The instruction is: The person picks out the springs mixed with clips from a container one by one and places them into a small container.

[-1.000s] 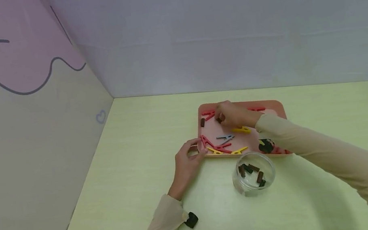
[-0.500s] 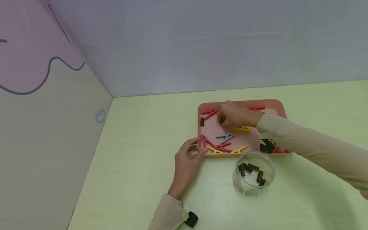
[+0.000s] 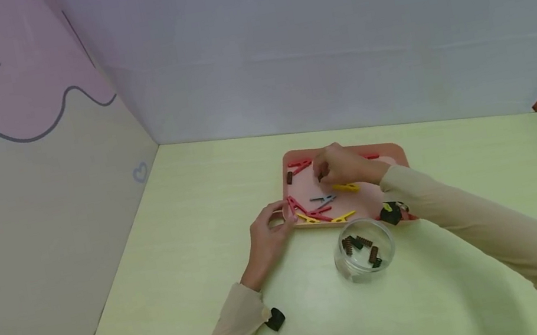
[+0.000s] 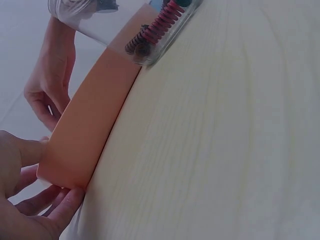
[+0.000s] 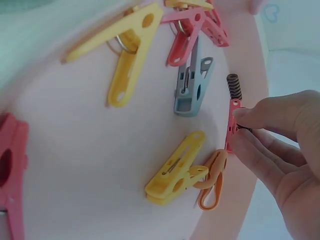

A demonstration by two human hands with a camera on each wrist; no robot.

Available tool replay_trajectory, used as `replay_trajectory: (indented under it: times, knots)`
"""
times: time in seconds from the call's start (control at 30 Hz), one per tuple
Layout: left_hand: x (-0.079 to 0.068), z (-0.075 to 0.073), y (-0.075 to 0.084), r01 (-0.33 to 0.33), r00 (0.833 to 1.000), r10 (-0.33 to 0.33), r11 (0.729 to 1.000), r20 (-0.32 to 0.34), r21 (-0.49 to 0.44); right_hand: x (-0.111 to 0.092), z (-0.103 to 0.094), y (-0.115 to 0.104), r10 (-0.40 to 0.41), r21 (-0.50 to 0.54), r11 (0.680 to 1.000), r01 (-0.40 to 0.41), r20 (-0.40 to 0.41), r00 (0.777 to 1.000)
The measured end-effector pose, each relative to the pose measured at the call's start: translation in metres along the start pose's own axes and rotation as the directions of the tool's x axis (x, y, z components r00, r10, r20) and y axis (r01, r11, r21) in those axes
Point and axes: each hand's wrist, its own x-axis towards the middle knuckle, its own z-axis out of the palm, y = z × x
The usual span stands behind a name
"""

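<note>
In the head view my left hand (image 3: 267, 239) grips the near left corner of the pink tray (image 3: 397, 149); the left wrist view shows fingers on both sides of its orange-pink wall (image 4: 95, 110). My right hand (image 3: 343, 165) is over the tray's far left part. Its thumb and fingers pinch a small dark spring (image 5: 244, 128), mostly hidden by the fingertips. Another dark spring (image 5: 234, 86) lies by the tray wall beside a red clothespin (image 5: 231, 120). Around them lie a grey-blue clothespin (image 5: 192, 87), a yellow clothespin (image 5: 172, 175) and an orange clip (image 5: 215, 185).
A clear round jar (image 3: 390, 245) with several brown and dark springs stands just in front of the tray. More red and yellow clothespins lie along the tray's near side. A wall (image 3: 255, 92) borders the pale table (image 3: 208, 190) at the back.
My right hand shifts slightly to the right relative to the tray, still pinching the dark spring. My left hand stays on the tray corner. The head view has shifted a little.
</note>
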Motion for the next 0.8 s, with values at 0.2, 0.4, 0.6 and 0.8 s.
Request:
replay_trajectory:
  times: [0.2,0.4,0.6,0.8]
  knots:
    - [0.002,0.001,-0.001,-0.008,1.0,0.008,1.0,0.006,0.007,-0.008,-0.005,-0.002,-0.014,0.019,1.0,0.014,-0.022,1.0]
    - [0.003,0.0,-0.005,-0.034,0.999,0.034,0.999,-0.004,0.009,-0.016,-0.011,-0.004,-0.02,0.056,0.998,0.022,-0.034,0.999]
    - [0.006,-0.003,-0.005,-0.012,1.0,0.012,1.0,-0.008,0.018,-0.021,-0.016,-0.006,0.005,0.071,0.997,-0.002,-0.04,0.999]
    - [0.009,-0.003,-0.006,-0.008,1.0,0.008,0.999,-0.003,0.034,-0.027,-0.018,-0.009,0.037,0.103,0.994,-0.033,-0.044,0.998]
